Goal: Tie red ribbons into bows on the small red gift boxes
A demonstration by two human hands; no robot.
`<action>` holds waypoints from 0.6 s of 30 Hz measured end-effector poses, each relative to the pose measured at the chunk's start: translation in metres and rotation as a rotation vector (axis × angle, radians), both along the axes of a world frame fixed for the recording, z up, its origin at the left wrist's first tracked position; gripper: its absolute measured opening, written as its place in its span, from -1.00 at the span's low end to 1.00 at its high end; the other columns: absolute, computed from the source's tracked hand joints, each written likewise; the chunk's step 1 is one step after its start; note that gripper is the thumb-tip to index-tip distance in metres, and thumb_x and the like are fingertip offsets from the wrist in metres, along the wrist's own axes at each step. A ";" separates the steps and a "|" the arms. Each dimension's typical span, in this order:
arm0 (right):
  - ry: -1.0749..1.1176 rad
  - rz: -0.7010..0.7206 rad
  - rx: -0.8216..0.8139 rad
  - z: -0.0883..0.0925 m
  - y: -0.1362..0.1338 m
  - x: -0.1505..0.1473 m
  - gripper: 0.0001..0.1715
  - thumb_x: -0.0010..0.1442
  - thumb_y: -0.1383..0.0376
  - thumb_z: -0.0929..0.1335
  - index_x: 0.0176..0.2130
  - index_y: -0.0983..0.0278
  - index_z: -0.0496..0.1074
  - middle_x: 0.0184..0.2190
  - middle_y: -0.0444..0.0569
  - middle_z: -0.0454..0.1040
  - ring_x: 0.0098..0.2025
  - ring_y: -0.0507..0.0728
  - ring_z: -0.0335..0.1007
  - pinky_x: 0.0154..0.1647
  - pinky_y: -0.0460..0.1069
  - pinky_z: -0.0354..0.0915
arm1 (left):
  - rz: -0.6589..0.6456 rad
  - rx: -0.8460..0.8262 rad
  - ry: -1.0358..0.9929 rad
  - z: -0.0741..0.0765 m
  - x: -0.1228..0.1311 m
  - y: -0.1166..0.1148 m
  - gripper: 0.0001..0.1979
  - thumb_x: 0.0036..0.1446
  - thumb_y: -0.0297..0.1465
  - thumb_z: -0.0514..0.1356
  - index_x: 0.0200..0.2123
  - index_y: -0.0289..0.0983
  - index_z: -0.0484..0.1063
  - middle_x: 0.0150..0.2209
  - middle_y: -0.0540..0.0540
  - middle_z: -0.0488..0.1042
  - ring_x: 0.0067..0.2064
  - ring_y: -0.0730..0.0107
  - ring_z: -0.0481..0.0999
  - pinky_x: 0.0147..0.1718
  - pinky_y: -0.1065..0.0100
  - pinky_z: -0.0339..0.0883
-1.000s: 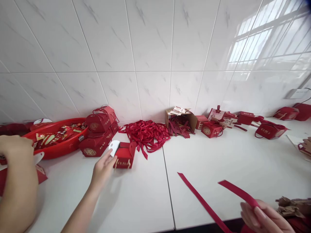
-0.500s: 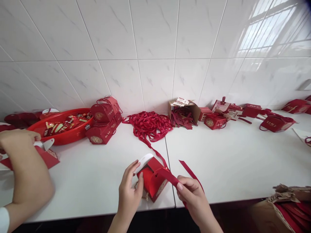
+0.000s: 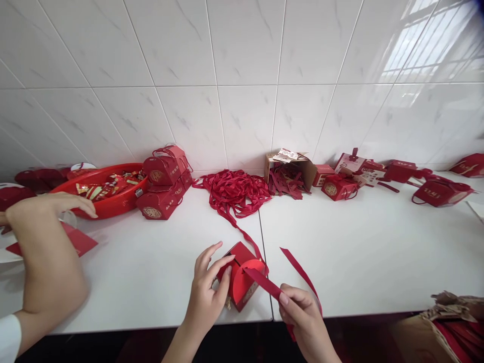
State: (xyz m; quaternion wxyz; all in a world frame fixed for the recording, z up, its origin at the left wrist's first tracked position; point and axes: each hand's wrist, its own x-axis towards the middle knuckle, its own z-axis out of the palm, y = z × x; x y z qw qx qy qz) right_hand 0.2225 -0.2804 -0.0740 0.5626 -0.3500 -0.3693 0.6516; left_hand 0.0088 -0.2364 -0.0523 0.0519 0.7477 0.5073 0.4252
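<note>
Vs prev frame, L hand (image 3: 207,296) is off white flap, grip spread on red box (image 3: 242,290) top; R hand (image 3: 304,311) still pinching ribbon (image 3: 265,283).

The box (image 3: 239,279) is small, red and turned at an angle near the front edge of the tabletop (image 3: 151,282). Its rounded, brighter red flap lies folded across the top, a dark gap showing beside it; gold print marks the side facing right, and a pale cord hangs at the lower left. The ribbon (image 3: 263,282) is flat and dark red. One stretch slants from the flap's hole down to the right; another curves up to a slanted end.
</note>
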 end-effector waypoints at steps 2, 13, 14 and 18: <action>-0.013 -0.005 -0.004 0.001 -0.001 0.003 -0.64 0.13 0.14 0.43 -0.57 0.29 0.44 -0.61 -0.22 0.01 -0.57 -0.07 -0.16 -0.56 -0.08 -0.17 | -0.017 -0.002 0.011 0.000 0.001 0.001 -0.67 0.23 -0.52 0.07 -0.01 -0.07 0.41 0.18 -0.09 0.25 0.22 0.17 0.23 0.10 0.08 0.31; -0.057 0.007 -0.008 0.000 -0.006 0.003 -0.69 0.09 0.13 0.45 -0.55 0.26 0.50 -0.62 -0.21 0.06 -0.57 -0.06 -0.12 -0.55 -0.08 -0.12 | -0.102 -0.013 0.088 0.008 0.004 0.001 -0.70 0.23 -0.52 0.07 -0.07 -0.06 0.42 0.24 -0.05 0.18 0.26 0.12 0.11 0.13 -0.07 0.23; -0.063 -0.001 -0.014 0.000 -0.006 0.002 -0.69 0.09 0.13 0.45 -0.55 0.26 0.50 -0.62 -0.20 0.06 -0.57 -0.06 -0.12 -0.55 -0.08 -0.11 | -0.112 -0.027 0.088 0.008 0.004 0.001 -0.70 0.23 -0.52 0.06 -0.06 -0.05 0.41 0.24 -0.04 0.17 0.26 0.12 0.10 0.14 -0.08 0.23; -0.076 -0.049 -0.047 0.009 -0.007 -0.003 -0.69 0.08 0.13 0.46 -0.56 0.26 0.50 -0.62 -0.20 0.07 -0.56 -0.05 -0.12 -0.52 -0.07 -0.10 | -0.146 -0.082 0.081 0.009 0.003 0.000 -0.69 0.25 -0.51 0.05 -0.06 -0.03 0.41 0.26 -0.02 0.15 0.26 0.14 0.09 0.14 -0.05 0.24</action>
